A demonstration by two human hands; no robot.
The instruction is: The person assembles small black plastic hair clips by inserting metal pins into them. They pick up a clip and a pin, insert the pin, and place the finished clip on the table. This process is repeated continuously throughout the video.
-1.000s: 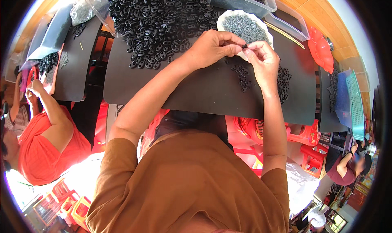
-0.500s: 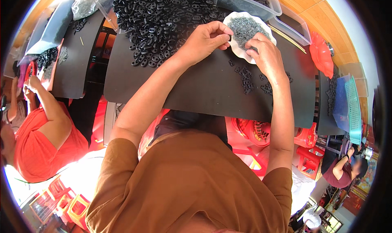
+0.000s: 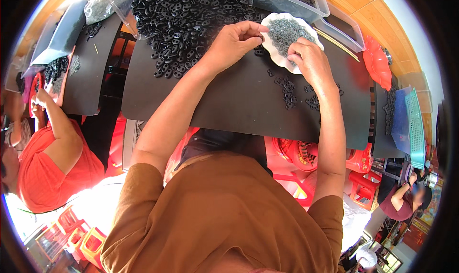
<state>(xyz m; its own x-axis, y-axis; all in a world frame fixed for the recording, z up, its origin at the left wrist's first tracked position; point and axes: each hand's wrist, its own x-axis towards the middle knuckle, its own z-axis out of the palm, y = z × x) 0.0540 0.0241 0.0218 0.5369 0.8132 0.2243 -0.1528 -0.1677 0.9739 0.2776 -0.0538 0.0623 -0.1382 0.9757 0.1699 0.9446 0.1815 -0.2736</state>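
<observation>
My left hand [image 3: 233, 47] is beside the left rim of a white scalloped bowl [image 3: 309, 28], with thumb and fingers curled toward each other. Whatever it holds is too small and dark to make out. My right hand [image 3: 311, 60] reaches over the bowl's right side, its thumb and fingers pinched together at the contents. Small grey, translucent-looking pieces [image 3: 283, 33] fill the bowl. Left of it lies a large heap of black oval two-holed plastic pieces [image 3: 186, 29]. Several smaller clusters of black pieces [image 3: 288, 92] rest on the dark table [image 3: 229, 108] below the bowl.
Clear plastic bins [image 3: 287, 5] stand behind the bowl, with thin yellowish sticks [image 3: 339, 46] and a red scalloped dish [image 3: 377, 63] to the right. At another table on the left, a person in red [image 3: 60, 160] works. A teal basket [image 3: 414, 129] stands far right.
My left hand has drawn slightly left from the bowl, uncovering black pieces by the rim. My right hand's fingertips have shifted slightly and pinch closer together.
</observation>
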